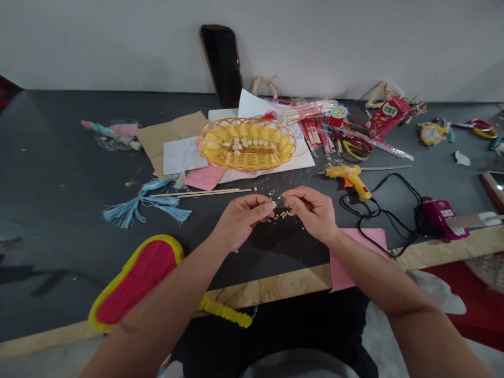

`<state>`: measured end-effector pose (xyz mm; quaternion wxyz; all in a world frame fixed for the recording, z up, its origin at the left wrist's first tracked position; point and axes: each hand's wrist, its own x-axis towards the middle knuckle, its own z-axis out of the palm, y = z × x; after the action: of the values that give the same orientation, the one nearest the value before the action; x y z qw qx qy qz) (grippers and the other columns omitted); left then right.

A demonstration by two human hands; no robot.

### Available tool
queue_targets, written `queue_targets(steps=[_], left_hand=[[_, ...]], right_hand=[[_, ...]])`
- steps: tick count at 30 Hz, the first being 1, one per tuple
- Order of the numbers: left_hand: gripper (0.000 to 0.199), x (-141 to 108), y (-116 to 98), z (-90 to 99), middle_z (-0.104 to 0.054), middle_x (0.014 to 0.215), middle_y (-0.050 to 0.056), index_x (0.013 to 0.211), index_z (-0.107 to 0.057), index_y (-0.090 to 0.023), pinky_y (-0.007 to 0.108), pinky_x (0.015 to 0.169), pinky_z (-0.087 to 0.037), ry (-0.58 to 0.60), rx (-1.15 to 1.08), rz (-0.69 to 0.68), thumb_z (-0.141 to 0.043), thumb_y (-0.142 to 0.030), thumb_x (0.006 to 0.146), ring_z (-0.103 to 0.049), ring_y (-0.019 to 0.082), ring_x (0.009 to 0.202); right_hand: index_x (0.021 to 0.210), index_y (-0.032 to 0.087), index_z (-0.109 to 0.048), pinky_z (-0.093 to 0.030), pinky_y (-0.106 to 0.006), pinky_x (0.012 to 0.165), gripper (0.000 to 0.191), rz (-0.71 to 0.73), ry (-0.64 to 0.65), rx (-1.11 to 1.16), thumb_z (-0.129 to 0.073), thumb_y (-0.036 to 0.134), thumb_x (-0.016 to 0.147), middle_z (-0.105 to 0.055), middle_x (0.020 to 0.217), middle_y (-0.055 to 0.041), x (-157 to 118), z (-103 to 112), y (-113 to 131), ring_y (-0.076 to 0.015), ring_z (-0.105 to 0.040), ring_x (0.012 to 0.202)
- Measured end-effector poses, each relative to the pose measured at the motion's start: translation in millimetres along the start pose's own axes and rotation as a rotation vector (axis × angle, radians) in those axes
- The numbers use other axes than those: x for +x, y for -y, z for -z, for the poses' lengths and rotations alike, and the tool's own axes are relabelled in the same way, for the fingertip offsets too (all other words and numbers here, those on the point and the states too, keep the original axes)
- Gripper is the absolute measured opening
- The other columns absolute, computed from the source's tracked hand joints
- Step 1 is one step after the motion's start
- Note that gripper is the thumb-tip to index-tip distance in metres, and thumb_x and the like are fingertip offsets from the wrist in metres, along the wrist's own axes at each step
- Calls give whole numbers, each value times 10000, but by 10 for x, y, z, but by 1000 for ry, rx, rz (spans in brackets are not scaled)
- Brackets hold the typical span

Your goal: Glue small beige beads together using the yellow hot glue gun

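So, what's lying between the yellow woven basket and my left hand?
The edge of white paper, ends of two thin sticks and a tiny pale piece, in the head view.

The dark worktop (63, 173), edged in pale wood, carries a yellow woven basket (247, 163) set on papers (275, 167). Left of these lie blue tassels (128, 210) and a red-and-yellow paddle shape (137, 278); right of them, a yellow glue gun (354, 181), scissors (478, 126) and pink paper (374, 239). Small pale pieces (284, 214) lie scattered near the middle.
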<state>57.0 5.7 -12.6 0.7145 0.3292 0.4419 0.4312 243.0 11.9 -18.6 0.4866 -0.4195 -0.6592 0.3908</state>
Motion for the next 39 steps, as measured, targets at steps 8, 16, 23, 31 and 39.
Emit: queue_targets(steps=[8,16,23,31,39], left_hand=[[318,0,-1,-6,-669,611,14,693,-741,-149,224,583,-401,-1,0,7,-903,-393,571,-552,98,588],[348,-15,-14,-22,-681,621,16,684,-747,-152,207,588,-416,21,13,43,-918,-418,539,-572,94,595],[302,-27,-9,-15,-681,641,16,674,-743,-150,195,596,-413,93,26,30,-900,-396,594,-564,85,611],[295,-25,-1,3,-674,646,13,682,-739,-144,192,605,-411,115,35,19,-886,-394,625,-563,83,621],[303,-3,34,38,-679,649,6,719,-757,-158,184,616,-418,142,45,-2,-875,-426,641,-563,76,623]], right_hand=[[811,182,-606,-425,-226,547,246,14,61,-5,-538,366,959,-584,686,7,-8,-5,62,-92,-509,585],[700,202,-460,-386,-247,558,391,52,99,56,-370,365,1043,-460,613,34,-9,-12,24,-91,-440,547],[879,185,-650,-471,-224,606,215,88,125,-17,-545,345,977,-670,800,-19,11,3,51,-96,-590,651],[956,183,-678,-501,-219,582,292,29,105,22,-477,389,1006,-712,821,-31,-17,-8,11,-90,-603,605],[1075,236,-731,-559,-295,752,192,304,222,-16,-592,293,956,-726,878,-50,56,1,9,-149,-669,830]])
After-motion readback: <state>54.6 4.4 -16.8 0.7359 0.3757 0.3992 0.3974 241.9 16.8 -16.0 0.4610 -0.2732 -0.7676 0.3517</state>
